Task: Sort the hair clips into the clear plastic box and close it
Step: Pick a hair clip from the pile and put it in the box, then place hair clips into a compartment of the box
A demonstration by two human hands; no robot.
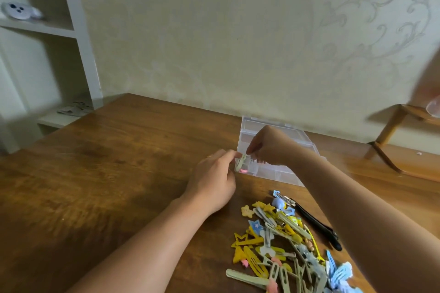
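Observation:
A clear plastic box [281, 173] with compartments lies open on the wooden table, its lid [252, 123] leaning back toward the wall. My left hand [212, 183] and my right hand [266, 147] meet at the box's near left corner. Both pinch a pale green hair clip [241, 161] with a pink end, held just over the box's left edge. A heap of hair clips [285, 245], mostly yellow, pale green and blue, lies on the table in front of the box. A long black clip [319, 226] rests at the heap's right side.
The wooden table [107, 185] stretches to the left. A white shelf unit [78, 38] stands at the back left with a grey and white thing on a shelf. A wooden stand [390, 131] is at the right by the wall.

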